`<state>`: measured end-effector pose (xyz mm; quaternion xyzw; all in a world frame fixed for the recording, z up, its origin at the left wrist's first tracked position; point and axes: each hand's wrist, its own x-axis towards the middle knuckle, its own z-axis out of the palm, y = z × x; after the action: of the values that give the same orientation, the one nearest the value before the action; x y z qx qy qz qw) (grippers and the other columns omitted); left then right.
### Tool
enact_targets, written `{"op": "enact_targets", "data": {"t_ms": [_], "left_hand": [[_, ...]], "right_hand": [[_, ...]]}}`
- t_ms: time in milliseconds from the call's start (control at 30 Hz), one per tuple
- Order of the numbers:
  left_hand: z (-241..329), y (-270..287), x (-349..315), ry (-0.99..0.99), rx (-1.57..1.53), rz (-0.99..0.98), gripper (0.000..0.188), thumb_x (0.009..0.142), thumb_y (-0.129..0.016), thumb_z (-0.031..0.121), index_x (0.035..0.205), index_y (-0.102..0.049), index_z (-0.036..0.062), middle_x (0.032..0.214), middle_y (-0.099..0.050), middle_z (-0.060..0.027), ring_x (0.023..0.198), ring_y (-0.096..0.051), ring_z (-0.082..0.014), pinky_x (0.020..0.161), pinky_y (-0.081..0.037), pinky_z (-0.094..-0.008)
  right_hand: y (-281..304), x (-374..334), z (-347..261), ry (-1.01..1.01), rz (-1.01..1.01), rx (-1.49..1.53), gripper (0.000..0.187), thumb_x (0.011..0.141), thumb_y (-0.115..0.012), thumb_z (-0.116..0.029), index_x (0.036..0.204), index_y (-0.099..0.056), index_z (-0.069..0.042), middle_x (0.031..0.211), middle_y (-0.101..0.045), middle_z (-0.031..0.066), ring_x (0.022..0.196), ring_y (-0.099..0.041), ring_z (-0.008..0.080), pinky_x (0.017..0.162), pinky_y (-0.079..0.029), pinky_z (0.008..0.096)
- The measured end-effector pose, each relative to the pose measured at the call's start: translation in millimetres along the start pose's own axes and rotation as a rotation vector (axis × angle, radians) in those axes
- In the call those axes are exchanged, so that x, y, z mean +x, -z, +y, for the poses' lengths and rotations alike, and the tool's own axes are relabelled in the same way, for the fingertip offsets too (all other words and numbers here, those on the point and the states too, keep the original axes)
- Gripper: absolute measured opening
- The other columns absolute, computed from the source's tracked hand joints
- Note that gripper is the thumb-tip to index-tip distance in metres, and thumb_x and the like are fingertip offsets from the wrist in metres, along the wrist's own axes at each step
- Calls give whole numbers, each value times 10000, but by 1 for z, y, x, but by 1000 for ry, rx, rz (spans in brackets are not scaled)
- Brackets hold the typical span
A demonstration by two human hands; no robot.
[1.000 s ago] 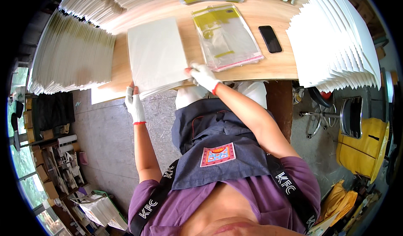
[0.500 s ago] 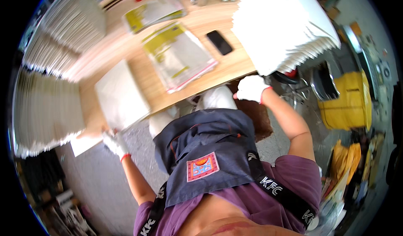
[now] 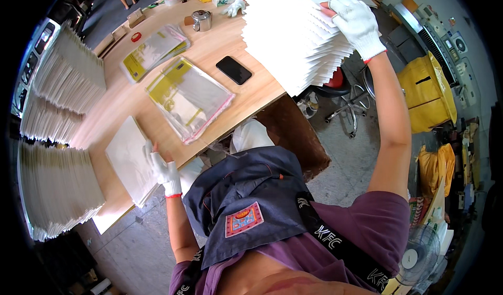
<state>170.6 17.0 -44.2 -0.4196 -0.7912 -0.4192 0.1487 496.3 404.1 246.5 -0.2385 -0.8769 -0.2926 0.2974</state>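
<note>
My right hand [image 3: 357, 26], in a white knit glove with bare fingertips, is at the upper right edge of a tall fanned stack of white paper sheets [image 3: 293, 38]. Its thumb and fingers close on the edge of the upper sheets; how many they grip is hidden. My left hand [image 3: 165, 173], gloved the same way, touches the right edge of a low pile of white sheets [image 3: 128, 158] at the table's front edge. Its fingers are stretched out and apart. Clear plastic sleeves with yellow-green print [image 3: 189, 100] and a black phone [image 3: 233, 70] lie between the hands.
Tall paper stacks [image 3: 60, 185] line the table's left side. More printed sleeves [image 3: 156, 51], a metal pot [image 3: 201, 20] and a spare glove [image 3: 233, 7] lie farther back. At right are a wheeled stool [image 3: 350, 106], a yellow bag [image 3: 427, 93] and a fan [image 3: 419, 253].
My right hand has risen from the table's front edge to the tall stack's far right edge. My left hand has moved right along the low pile. The view has shifted.
</note>
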Motion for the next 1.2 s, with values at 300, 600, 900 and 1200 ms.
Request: {"op": "enact_targets", "data": {"t_ms": [300,600,900,1200], "left_hand": [[4,-35,-3,59,10,-308,358,788,-623,84,1142,-573,71,1131,-593,-135,1074,-540,-327,936,-419,-410],[17,-101,44,65,471,-731,297,786,-617,260,1042,-579,114,1049,-606,-139,953,-591,-333,776,-500,-442],[-25,-101,38,40,414,-559,181,761,-612,194,933,-579,146,1047,-583,-93,888,-603,-323,673,-504,-428],[-13,-88,45,159,31,-381,134,828,-547,45,932,-623,83,930,-605,-109,722,-614,-247,654,-493,-323]], "right_hand": [[6,-99,12,-154,450,218,226,873,-591,-255,912,-647,-40,751,-646,89,625,-595,225,566,-458,329],[-16,-110,69,-1355,5,1640,292,964,-461,-240,1147,-499,-16,709,-455,31,543,-411,88,433,-333,195],[27,-89,-55,-1349,221,1592,423,864,-517,-108,1261,-427,6,1062,-548,117,685,-587,84,514,-471,163],[-66,-215,-190,-1484,-777,2421,505,808,-563,-119,1259,-421,59,1126,-583,148,985,-614,225,824,-524,304]]}}
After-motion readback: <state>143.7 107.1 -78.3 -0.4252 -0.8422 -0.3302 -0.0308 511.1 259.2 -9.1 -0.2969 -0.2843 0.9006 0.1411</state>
